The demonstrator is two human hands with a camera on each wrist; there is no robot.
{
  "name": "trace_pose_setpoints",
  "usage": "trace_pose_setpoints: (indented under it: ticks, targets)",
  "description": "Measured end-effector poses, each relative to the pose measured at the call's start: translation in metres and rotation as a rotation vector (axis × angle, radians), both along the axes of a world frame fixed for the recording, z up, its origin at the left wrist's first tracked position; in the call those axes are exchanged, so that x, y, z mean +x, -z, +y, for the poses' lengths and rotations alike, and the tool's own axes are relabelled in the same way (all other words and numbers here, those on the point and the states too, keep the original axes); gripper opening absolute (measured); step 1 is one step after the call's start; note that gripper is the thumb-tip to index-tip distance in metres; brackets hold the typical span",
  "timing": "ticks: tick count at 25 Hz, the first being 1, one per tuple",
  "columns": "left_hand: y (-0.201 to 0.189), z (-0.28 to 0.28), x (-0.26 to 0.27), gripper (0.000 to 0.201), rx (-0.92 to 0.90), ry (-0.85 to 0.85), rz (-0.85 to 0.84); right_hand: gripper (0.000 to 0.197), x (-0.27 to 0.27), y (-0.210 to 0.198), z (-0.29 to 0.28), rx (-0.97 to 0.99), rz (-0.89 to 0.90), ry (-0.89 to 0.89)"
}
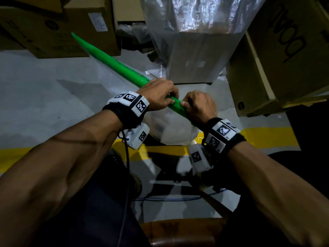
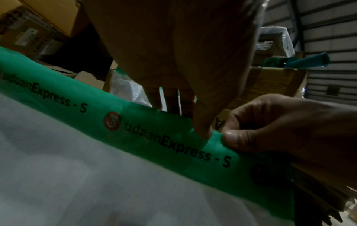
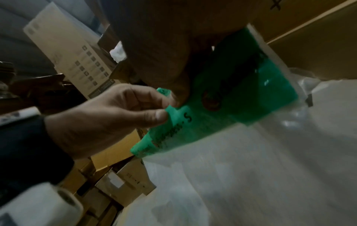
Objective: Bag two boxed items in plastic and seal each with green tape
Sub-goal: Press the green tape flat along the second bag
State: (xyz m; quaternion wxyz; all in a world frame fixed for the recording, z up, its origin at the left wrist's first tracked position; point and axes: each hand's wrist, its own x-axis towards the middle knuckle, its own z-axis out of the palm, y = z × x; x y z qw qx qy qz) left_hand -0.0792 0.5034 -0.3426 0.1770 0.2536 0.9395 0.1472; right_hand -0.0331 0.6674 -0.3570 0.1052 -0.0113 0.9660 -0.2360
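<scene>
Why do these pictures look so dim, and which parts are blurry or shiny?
Head view: dim room, glare on the plastic bag over the box, edges bent by the wide lens. Left wrist view: print on the green tape is sharp, the plastic below blurs. Right wrist view: darkest and motion-smeared; the left hand pinching the tape is soft.

Left hand [image 1: 158, 94] and right hand [image 1: 199, 106] both pinching, forearms extended
</scene>
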Motion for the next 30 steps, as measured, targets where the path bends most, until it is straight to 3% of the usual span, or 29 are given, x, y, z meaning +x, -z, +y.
trace_pose_setpoints:
  ticks: [3, 4, 6, 10, 12, 21, 24, 26, 30]
  targets:
    - [0.002, 0.003, -0.001, 0.003, -0.004, -0.073, 0.020, 0.021, 0.000, -0.009, 0.012, -0.043, -0.083, -0.104]
    - [0.001, 0.004, -0.001, 0.010, 0.007, -0.096, 0.026, 0.021, 0.001, -0.012, 0.016, -0.029, -0.072, -0.126]
    - [0.000, 0.004, 0.000, 0.016, 0.036, -0.106, 0.043, 0.021, 0.005, -0.013, 0.020, 0.037, 0.030, -0.137]
    - [-0.003, 0.000, 0.000, 0.003, 0.042, -0.043, 0.037, 0.016, 0.013, -0.010, 0.010, 0.057, 0.140, -0.104]
    - [-0.003, -0.004, -0.001, 0.015, 0.038, 0.010, 0.034, 0.016, 0.013, -0.010, 0.007, 0.079, 0.155, -0.119]
    - [-0.001, 0.014, 0.007, 0.006, -0.166, 0.084, 0.200, 0.022, 0.008, -0.007, 0.012, 0.137, 0.052, -0.158]
    - [-0.005, 0.004, 0.002, 0.010, -0.123, 0.100, 0.166, 0.015, 0.008, -0.009, 0.011, 0.121, 0.059, -0.062]
    - [-0.005, -0.011, -0.006, 0.021, -0.139, 0.086, 0.134, 0.014, 0.008, -0.009, 0.013, 0.111, 0.039, -0.059]
    - [0.002, -0.019, -0.012, 0.020, -0.147, -0.018, 0.099, 0.019, 0.006, -0.011, 0.015, 0.112, -0.007, -0.085]
